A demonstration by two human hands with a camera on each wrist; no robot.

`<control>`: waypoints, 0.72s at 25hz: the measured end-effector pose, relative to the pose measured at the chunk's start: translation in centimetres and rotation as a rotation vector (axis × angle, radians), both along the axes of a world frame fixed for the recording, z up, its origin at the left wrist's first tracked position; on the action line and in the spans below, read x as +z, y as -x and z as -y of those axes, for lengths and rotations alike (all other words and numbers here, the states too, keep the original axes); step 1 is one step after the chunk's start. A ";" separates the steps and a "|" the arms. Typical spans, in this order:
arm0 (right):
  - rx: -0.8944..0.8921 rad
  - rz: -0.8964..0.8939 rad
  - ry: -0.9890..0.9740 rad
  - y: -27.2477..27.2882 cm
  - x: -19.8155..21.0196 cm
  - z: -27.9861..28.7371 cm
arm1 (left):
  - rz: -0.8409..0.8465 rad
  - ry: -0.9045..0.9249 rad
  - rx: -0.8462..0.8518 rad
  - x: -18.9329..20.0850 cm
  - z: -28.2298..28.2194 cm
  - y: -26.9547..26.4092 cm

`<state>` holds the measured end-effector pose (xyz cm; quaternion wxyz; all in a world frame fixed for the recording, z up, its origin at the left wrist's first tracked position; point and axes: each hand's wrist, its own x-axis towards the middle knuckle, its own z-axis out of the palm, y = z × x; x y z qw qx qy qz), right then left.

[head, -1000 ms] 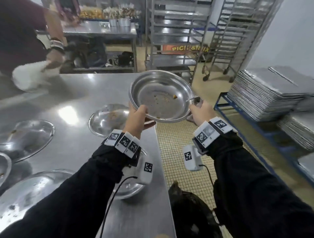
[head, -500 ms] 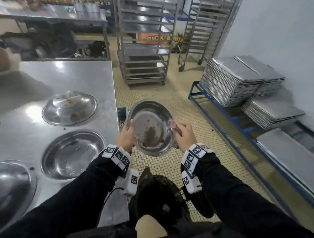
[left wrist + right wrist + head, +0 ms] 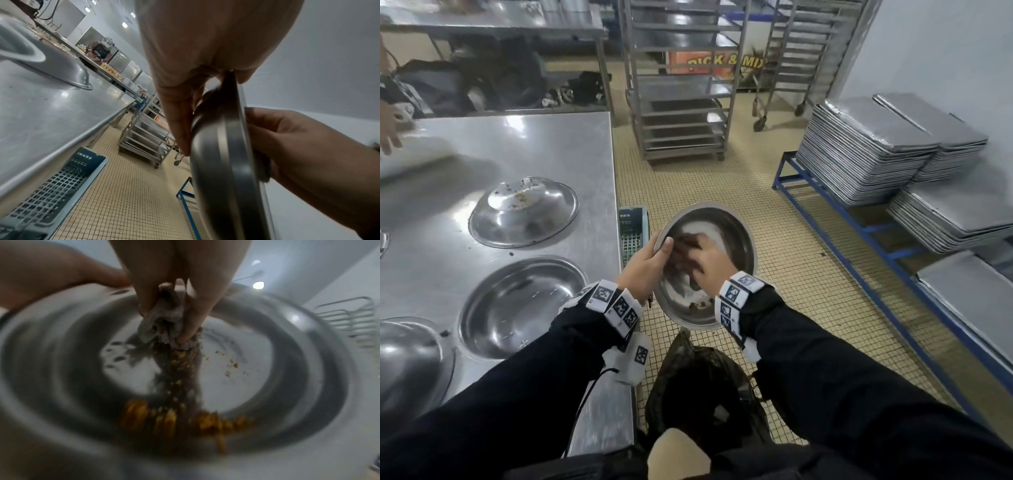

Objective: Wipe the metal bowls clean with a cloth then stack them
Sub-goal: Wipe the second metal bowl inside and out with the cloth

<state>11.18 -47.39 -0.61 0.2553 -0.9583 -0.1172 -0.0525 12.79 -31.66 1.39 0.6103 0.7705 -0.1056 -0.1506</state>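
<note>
A metal bowl (image 3: 738, 240) hangs tilted over the floor, just right of the steel table (image 3: 517, 144). My left hand (image 3: 649, 269) grips its left rim, thumb inside. In the left wrist view the bowl (image 3: 226, 162) shows edge-on between the left hand (image 3: 195, 48) and the right hand (image 3: 308, 154). My right hand (image 3: 702, 263) is inside the bowl and pinches a crumpled grey cloth (image 3: 164, 321) against the bottom. Orange-brown food scraps (image 3: 164, 418) lie along the lower rim. Other bowls sit on the table: one upside down (image 3: 524, 212), one upright (image 3: 520, 305), one at the left edge (image 3: 410, 359).
A black bin bag (image 3: 705, 394) stands open below the held bowl. A green crate (image 3: 633, 233) sits on the floor by the table's side. Tray stacks (image 3: 876, 147) rest on a blue frame to the right, rack trolleys (image 3: 678, 102) behind. Another person's hand (image 3: 387, 133) shows far left.
The bowl has come down from above the table edge and tilted over the bin bag. My right hand left the rim and went inside with the cloth.
</note>
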 end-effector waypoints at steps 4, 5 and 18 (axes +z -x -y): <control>0.167 -0.053 0.014 2.4 -1.6 0.2 | 0.051 0.004 -0.009 1.2 0.2 -1.2; 0.138 -0.016 0.012 2.5 -1.5 0.9 | 0.067 -0.017 -0.018 1.4 0.1 -1.5; -0.096 -0.123 0.053 0.3 -0.2 7.1 | 0.218 -0.045 -0.062 2.3 2.4 -3.1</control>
